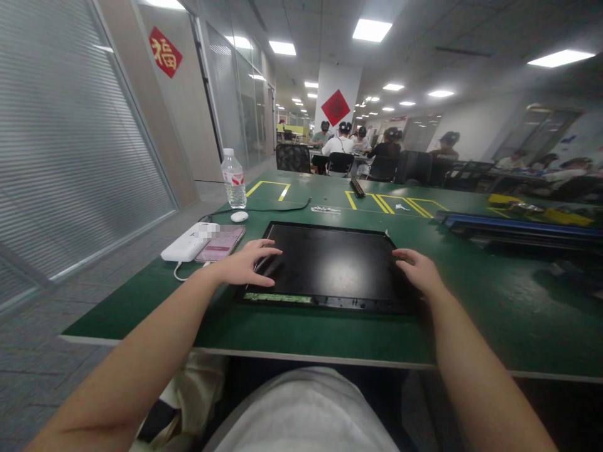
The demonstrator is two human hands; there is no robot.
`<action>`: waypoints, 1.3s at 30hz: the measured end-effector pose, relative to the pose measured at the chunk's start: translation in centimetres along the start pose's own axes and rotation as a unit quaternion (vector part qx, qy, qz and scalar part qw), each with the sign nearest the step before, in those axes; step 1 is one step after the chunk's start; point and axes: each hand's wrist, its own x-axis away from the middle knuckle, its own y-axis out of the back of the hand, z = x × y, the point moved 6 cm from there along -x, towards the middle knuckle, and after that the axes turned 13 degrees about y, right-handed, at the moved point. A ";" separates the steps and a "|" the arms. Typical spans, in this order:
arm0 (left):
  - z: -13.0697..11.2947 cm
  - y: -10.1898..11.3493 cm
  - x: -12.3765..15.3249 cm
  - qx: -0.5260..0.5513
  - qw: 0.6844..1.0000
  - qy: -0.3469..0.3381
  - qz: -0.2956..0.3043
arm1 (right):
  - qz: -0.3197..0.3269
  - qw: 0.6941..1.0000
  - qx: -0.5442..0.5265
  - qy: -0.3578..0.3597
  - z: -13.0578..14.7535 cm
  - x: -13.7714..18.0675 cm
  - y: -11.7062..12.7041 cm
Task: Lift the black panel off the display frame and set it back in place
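A black display panel point(325, 260) lies flat on the green table point(301, 333), in front of my body. Along its near edge, toward the left, a strip of green circuit board point(277, 298) is exposed. My left hand point(247, 263) is over the panel's left edge, thumb and fingers spread apart, gripping nothing. At the opposite side, my right hand point(421, 271) has its fingers stretched toward the panel's right edge and holds nothing I can see. Whether either hand's fingertips press on the panel cannot be made out.
To the left are a white power bank point(183, 243), a phone point(221, 243), a white oval case point(239, 216) and a water bottle point(233, 182). A black cable point(277, 208) runs behind the panel. Long dark panels point(513, 229) lie at right. Several people sit farther back.
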 end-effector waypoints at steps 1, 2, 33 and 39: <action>-0.1 -0.1 0.1 -0.012 1.000 -0.008 0.014 | 0.007 1.000 0.003 0.001 0.0 0.0 -0.1; -0.2 -0.1 0.2 -0.024 0.999 -0.015 0.026 | 0.011 1.000 0.004 0.001 0.0 0.0 -0.2; -1.2 0.0 0.2 -0.020 0.997 -0.071 0.000 | 0.093 0.978 0.135 -0.130 -0.9 0.3 0.0; 1.6 0.3 -1.5 -0.094 0.988 0.066 -0.107 | 0.093 0.978 0.120 -0.140 -1.2 0.4 -0.1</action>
